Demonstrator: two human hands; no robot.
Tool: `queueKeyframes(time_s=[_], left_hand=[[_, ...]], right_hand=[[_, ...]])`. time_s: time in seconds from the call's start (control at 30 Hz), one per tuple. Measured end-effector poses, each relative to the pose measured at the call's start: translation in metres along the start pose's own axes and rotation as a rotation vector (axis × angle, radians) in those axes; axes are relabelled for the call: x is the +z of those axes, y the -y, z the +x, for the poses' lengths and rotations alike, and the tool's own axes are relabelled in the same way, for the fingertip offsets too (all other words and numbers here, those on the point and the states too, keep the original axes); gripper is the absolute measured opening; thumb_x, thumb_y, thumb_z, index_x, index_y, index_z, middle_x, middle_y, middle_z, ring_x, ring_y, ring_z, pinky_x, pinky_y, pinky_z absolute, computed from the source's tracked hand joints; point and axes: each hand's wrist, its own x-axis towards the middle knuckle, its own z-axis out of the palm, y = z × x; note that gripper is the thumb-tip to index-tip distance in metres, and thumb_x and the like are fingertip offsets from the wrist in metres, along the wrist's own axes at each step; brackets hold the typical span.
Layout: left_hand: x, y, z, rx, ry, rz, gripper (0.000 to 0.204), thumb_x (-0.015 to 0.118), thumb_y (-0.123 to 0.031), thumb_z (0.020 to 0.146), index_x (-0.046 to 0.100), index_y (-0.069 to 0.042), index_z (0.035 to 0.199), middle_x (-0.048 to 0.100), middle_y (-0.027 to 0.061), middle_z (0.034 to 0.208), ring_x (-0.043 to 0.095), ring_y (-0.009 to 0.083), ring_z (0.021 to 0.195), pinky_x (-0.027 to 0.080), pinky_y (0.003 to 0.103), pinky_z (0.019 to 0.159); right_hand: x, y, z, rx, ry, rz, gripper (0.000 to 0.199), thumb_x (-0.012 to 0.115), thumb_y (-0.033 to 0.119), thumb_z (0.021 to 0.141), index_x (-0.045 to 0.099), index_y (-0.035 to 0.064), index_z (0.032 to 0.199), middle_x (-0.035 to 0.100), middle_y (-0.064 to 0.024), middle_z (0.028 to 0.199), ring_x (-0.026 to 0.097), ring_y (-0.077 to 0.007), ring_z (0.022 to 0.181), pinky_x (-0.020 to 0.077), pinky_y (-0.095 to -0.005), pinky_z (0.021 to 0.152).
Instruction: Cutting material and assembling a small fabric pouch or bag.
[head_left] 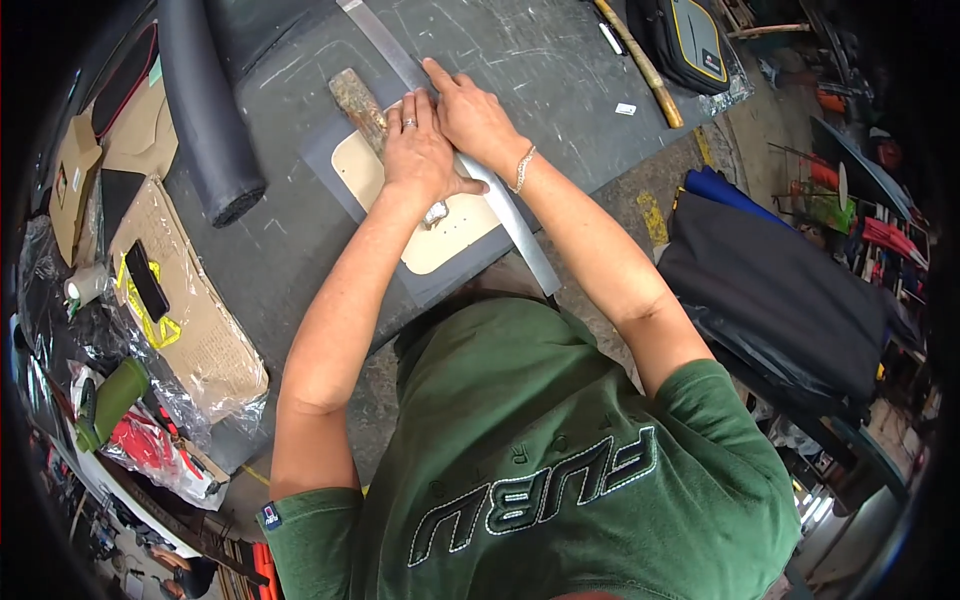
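Observation:
My left hand point(420, 150), with a ring on one finger, lies flat with its fingers stretched forward. It rests over a worn, stained bar with a wood-like end point(355, 98); a shiny metal bit point(435, 213) shows below the palm, the middle being hidden. Its thumb reaches onto a long metal straightedge point(515, 230). Beside it, my right hand point(480, 125), braceleted at the wrist, presses on the straightedge with its index finger extended. Under both lies a tan template with rounded corners point(425, 260), on top of a dark grey sheet point(325, 150).
The dark worktable point(280, 270) ends close to my body. At left are a dark roll point(205, 110), cardboard point(190, 300), a phone point(147, 280) and yellow tape point(165, 330). A stick point(645, 70) and black case point(690, 45) lie far right; dark material point(770, 290) hangs at right.

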Motion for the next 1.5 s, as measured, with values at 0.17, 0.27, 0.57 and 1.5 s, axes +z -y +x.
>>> queueKeyframes(time_s=[0.17,0.27,0.57,1.5], left_hand=[[-0.001,0.001,0.001,0.003,0.009,-0.006,0.141,0.075,-0.085,0.055,0.031,0.005,0.154,0.028,0.0248,0.160,0.021,0.0375,0.151,0.015,0.050,0.122],[0.000,0.002,0.002,0.021,0.036,0.010,0.139,0.075,-0.085,0.055,0.032,0.003,0.154,0.027,0.0248,0.160,0.020,0.0379,0.151,0.015,0.050,0.121],[0.015,0.002,0.008,0.033,-0.087,-0.012,0.133,0.073,-0.084,0.057,0.040,0.006,0.149,0.028,0.0263,0.159,0.023,0.0401,0.149,0.016,0.054,0.120],[-0.005,-0.010,-0.001,0.024,0.035,0.098,0.148,0.074,-0.087,0.053,0.030,0.018,0.147,0.029,0.0295,0.158,0.028,0.0385,0.149,0.021,0.052,0.122]], right_hand=[[-0.003,0.008,0.003,-0.011,0.020,-0.032,0.060,0.052,0.024,0.098,0.037,0.0146,0.155,0.060,-0.0288,0.124,0.068,-0.0468,0.098,0.0559,-0.0515,0.087],[-0.004,0.013,0.003,0.033,0.054,-0.067,0.060,0.052,0.023,0.097,0.036,0.0132,0.154,0.062,-0.0308,0.119,0.068,-0.0465,0.098,0.0565,-0.0507,0.086],[-0.010,0.006,-0.043,0.067,0.082,-0.054,0.063,0.054,0.018,0.095,0.033,0.0123,0.155,0.063,-0.0319,0.114,0.068,-0.0479,0.095,0.0569,-0.0512,0.084],[-0.061,-0.058,-0.230,0.103,0.057,0.188,0.059,0.051,0.006,0.096,0.041,0.0172,0.153,0.064,-0.0225,0.123,0.063,-0.0403,0.111,0.0515,-0.0453,0.097]])
